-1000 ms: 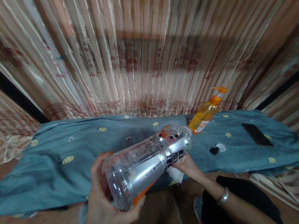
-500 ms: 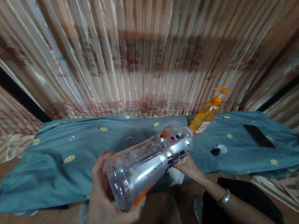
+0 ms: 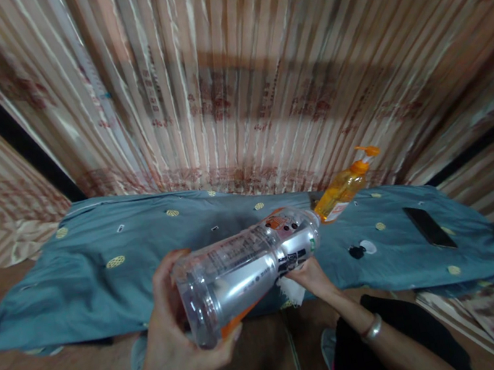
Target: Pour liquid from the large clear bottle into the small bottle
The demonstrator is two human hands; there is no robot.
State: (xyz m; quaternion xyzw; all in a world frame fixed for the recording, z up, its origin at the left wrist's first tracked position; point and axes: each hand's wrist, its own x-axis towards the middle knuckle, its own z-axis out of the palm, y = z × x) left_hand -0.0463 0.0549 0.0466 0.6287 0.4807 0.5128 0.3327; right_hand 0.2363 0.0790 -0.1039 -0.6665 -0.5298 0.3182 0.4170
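Note:
A clear plastic bottle (image 3: 242, 270) with a silver and orange label lies tilted across my view, its base toward me. My left hand (image 3: 176, 327) is wrapped around its base end. Behind the label's far end is my right hand (image 3: 310, 275), its fingers mostly hidden by the bottle. A crumpled white tissue (image 3: 292, 290) sticks out below those fingers. Just beyond the bottle's far end stands an orange pump bottle (image 3: 340, 194) holding yellow-orange liquid.
A teal patterned cloth (image 3: 91, 297) covers the surface ahead. On it at the right lie a dark phone (image 3: 429, 227) and a small black-and-white item (image 3: 361, 249). A striped curtain (image 3: 222, 89) hangs behind, between dark poles (image 3: 3, 123).
Almost nothing differs. Both hands keep the same hold on the bottle, and the view has shifted very slightly.

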